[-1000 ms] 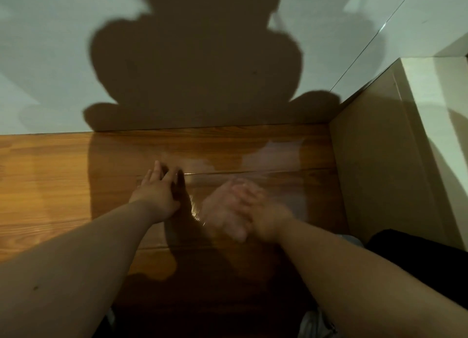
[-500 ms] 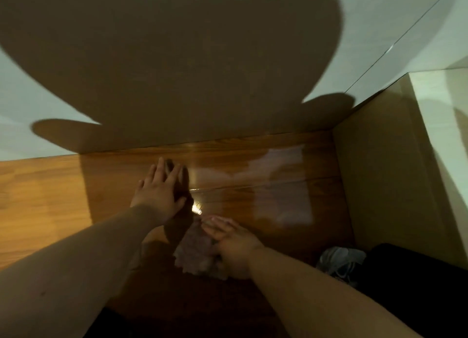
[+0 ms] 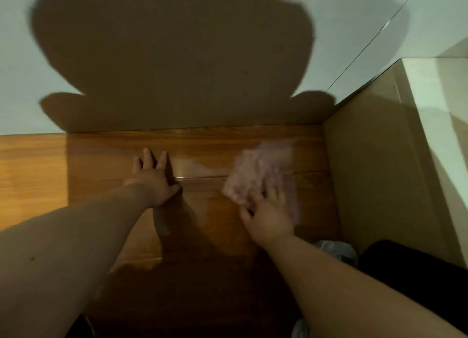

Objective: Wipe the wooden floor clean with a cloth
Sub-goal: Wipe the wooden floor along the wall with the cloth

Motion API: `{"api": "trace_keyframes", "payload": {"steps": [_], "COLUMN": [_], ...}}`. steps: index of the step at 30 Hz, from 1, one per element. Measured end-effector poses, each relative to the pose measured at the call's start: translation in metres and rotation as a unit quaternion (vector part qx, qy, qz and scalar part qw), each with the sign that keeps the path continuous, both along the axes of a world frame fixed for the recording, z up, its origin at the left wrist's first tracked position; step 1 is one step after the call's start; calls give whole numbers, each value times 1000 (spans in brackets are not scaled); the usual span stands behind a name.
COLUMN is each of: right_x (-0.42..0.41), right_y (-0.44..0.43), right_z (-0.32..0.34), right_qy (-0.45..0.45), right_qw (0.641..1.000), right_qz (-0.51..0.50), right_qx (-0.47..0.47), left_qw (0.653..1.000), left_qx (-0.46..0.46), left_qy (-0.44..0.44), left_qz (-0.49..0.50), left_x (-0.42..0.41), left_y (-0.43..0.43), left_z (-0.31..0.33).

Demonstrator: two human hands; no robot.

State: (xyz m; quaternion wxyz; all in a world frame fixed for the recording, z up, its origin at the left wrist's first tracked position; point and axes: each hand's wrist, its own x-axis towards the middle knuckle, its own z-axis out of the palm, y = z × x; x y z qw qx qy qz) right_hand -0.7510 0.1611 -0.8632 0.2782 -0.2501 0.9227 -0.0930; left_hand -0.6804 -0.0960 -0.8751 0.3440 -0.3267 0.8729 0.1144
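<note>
Right hand (image 3: 268, 218), fingers spread on cloth (image 3: 258, 170), has swept right from splayed left hand (image 3: 152, 178).

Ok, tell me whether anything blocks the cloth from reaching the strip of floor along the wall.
Nothing visible does. The cloth, blurred under the right hand, has only bare wooden floor between it and the wall. The left hand rests flat to its left, apart from it; the beige panel stands to its right.
</note>
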Motion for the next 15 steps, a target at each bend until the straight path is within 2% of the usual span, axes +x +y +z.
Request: {"api": "trace_keyframes", "payload": {"steps": [2, 4, 5, 7, 9, 11, 13, 15], "right_x": [18, 17, 10, -25, -67, -91, -86, -60], "right_y": [-7, -1, 7, 28, 52, 63, 60, 45], "right_z": [3, 4, 5, 3, 8, 12, 16, 20], "right_qy": [-13, 25, 62, 96, 28, -49, -34, -26], "right_qw": [991, 971, 967, 967, 957, 954, 965, 965], "right_qz": [135, 236, 239, 147, 10, -10, 63, 81], "right_qx": [-14, 32, 67, 183, 287, 295, 253, 249], "left_qw": [1000, 999, 998, 995, 993, 992, 994, 996], "left_qx": [14, 39, 55, 87, 99, 100, 88, 76], "left_qy": [2, -15, -23, -41, -61, -72, -62, -45], "left_qz": [4, 11, 8, -8, -24, -27, -25, -16], "left_x": [9, 23, 30, 43, 61, 74, 79, 83], "left_y": [9, 22, 28, 35, 45, 51, 57, 63], "left_z": [2, 7, 9, 10, 13, 14, 14, 13]}}
